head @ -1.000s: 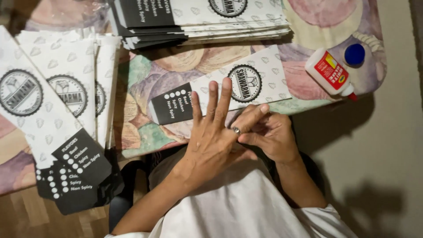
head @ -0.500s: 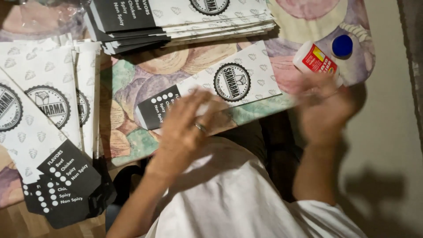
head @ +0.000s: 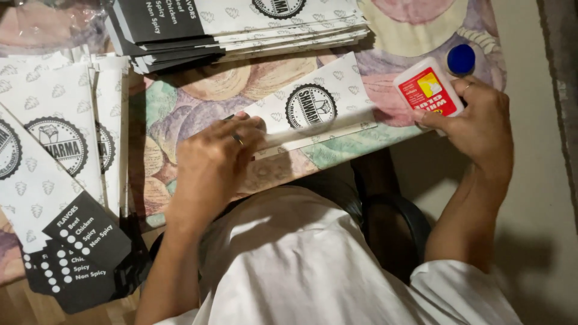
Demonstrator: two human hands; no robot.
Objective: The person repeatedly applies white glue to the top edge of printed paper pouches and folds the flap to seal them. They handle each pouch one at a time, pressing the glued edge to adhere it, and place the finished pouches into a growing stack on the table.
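Your left hand [head: 214, 159] presses flat on a white paper sleeve [head: 313, 111] with a round black emblem, near the front edge of the table [head: 180, 108]. Your right hand [head: 475, 120] grips a white glue bottle [head: 428, 90] with a blue cap at the right edge. More sleeves [head: 241, 24] are stacked at the far edge.

Table [head: 180, 108] with pastel floral cloth, wood edge near left. Beige floor [head: 542, 198] on the right, dark chair seat [head: 397, 222] beneath, warm dim light.
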